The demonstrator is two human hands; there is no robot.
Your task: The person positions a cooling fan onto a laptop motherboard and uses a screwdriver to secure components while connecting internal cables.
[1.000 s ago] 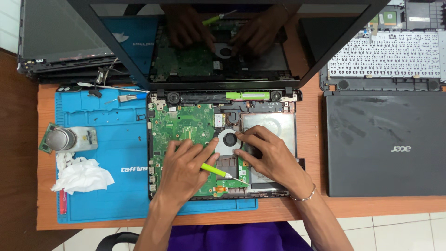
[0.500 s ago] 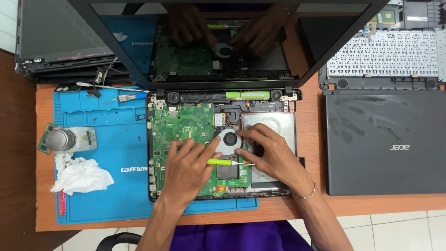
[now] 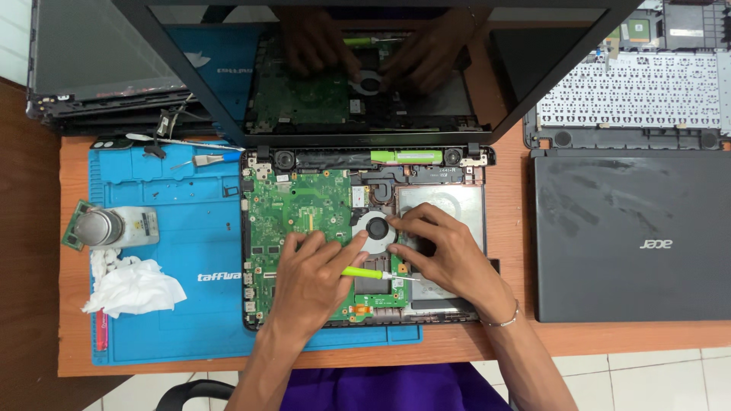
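An opened laptop base [image 3: 259,304] lies on a blue work mat, its green motherboard [image 3: 297,205] and round cooling fan [image 3: 375,226] exposed. My left hand [image 3: 312,281] rests on the board's lower middle and grips a small yellow-green screwdriver [image 3: 364,272], which lies nearly level with its metal tip pointing right. My right hand [image 3: 442,255] lies over the silver drive bay [image 3: 449,199]. Its fingertips touch the fan's right edge, and the screwdriver tip ends just below its thumb. The laptop's dark screen [image 3: 365,84] stands open behind and mirrors both hands.
The blue mat [image 3: 183,251] holds a crumpled white tissue [image 3: 133,288], a metal canister [image 3: 99,226] on a memory module, and a small tool [image 3: 205,159]. A closed black laptop [image 3: 632,236] and a detached keyboard [image 3: 628,91] lie to the right. Laptop parts are stacked at back left [image 3: 99,76].
The screwdriver has swung from a slanted pose to nearly level and shifted right. My left hand moved up and right over the board, and my right fingers closed in on the fan.
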